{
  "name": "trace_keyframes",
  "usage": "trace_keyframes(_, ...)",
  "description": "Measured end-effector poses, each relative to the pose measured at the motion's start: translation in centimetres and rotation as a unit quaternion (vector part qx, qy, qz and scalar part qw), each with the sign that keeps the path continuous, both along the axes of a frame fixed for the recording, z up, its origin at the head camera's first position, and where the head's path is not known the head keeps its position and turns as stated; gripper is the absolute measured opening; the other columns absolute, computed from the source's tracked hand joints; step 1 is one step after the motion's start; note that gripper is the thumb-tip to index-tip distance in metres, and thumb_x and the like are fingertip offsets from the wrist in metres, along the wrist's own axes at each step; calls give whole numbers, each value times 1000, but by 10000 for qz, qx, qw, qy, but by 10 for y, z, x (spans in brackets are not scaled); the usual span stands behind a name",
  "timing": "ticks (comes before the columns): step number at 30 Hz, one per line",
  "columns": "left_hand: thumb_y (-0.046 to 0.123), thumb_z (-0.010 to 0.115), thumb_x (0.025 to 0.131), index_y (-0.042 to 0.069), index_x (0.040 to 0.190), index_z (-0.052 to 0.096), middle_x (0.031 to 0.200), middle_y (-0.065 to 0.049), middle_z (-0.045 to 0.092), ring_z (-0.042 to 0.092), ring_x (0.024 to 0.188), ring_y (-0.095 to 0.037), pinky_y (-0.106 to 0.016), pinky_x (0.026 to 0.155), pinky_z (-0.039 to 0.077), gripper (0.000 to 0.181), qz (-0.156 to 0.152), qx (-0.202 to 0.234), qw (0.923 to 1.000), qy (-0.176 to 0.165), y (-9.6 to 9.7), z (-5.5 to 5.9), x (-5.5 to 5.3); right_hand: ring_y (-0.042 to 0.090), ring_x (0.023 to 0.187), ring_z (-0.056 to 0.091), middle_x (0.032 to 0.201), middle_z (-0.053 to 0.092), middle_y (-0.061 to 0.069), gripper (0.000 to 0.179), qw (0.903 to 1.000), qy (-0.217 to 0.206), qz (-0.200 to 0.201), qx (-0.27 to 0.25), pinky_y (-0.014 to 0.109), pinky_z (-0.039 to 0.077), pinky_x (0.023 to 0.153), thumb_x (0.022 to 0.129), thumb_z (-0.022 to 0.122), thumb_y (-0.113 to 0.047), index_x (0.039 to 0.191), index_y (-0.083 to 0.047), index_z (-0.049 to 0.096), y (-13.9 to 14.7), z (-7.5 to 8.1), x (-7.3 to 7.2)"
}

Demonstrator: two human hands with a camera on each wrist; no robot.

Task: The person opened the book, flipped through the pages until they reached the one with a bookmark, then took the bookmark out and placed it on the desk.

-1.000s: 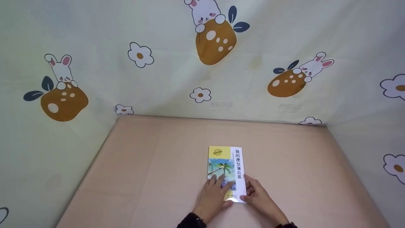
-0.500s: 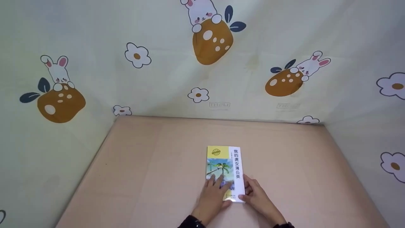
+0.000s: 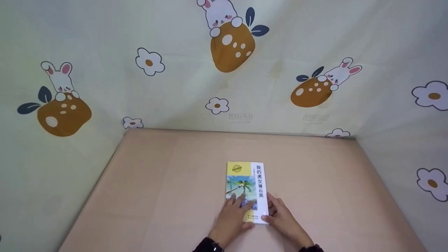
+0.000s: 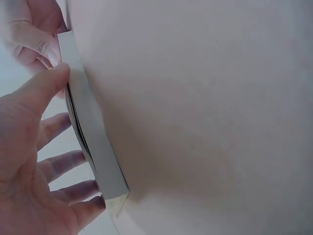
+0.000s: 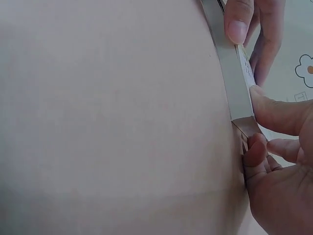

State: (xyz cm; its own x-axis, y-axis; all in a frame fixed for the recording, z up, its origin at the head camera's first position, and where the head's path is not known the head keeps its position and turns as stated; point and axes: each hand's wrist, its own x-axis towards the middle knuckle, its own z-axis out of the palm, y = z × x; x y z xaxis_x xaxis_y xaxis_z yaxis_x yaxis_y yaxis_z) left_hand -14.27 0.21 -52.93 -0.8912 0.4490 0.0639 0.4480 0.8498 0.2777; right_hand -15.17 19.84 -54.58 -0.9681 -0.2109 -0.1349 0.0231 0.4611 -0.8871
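A paperback book (image 3: pixel 242 180) with a yellow, white and palm-tree cover lies face up, its Chinese title running down the right side. My left hand (image 3: pixel 229 215) rests on the lower left of the cover, fingers spread. In the left wrist view, the left thumb (image 4: pixel 59 73) is at the book's near edge, where a thin dark gap shows along the cover. At the lower right corner, my right hand (image 3: pixel 285 218) grips the book, thumb on top. The right wrist view shows the right fingers (image 5: pixel 257 152) curled against its side edge.
The book is on a light brown tabletop (image 3: pixel 168 182). Pale cloth walls (image 3: pixel 182 91) printed with rabbits, orange fruit and flowers stand at the back and both sides. Dark sleeves (image 3: pixel 209 245) cover the wrists.
The whole head view has shifted a little, so the walls, book and hands appear slightly farther left. Both hands keep the same places on the book.
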Motion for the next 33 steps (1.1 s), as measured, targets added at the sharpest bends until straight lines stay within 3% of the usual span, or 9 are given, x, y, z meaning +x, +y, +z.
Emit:
trace_keyframes(11, 42, 71, 74, 28, 134, 50, 139, -10, 47, 43, 128, -34, -46, 103, 40, 65, -82, 479, 9985, -265, -4, 2, -4, 13, 79, 43, 101, 43, 10, 83, 9996, 223, 156, 103, 16, 38, 64, 80, 70, -10, 147, -2, 22, 2, -1, 1)
trace_keyframes(17, 39, 72, 75, 30, 134, 49, 140, -8, 45, 43, 129, -31, -45, 102, 40, 64, -70, 770, 9952, -597, -7, 6, -5, 14, 81, 43, 100, 42, 10, 83, 9997, 147, 163, 128, 16, 39, 66, 81, 70, -16, 147, -4, 22, 3, -1, 1)
trace_keyframes(25, 38, 73, 75, 28, 133, 52, 141, -9, 45, 43, 128, -30, -45, 101, 41, 63, -198, 953, 9927, -716, -11, 11, -8, 14, 82, 43, 103, 43, 10, 82, 9996, 103, 232, -107, 16, 38, 67, 83, 69, -17, 148, -7, 21, 6, -4, 0)
trace_keyframes(33, 34, 74, 75, 33, 133, 50, 144, -7, 41, 41, 130, -31, -46, 102, 40, 63, -106, 1233, 9841, -1275, -14, 18, -13, 14, 84, 43, 103, 42, 9, 80, 9994, 69, 319, 79, 17, 39, 70, 85, 67, -27, 149, -12, 21, 8, -2, 0)
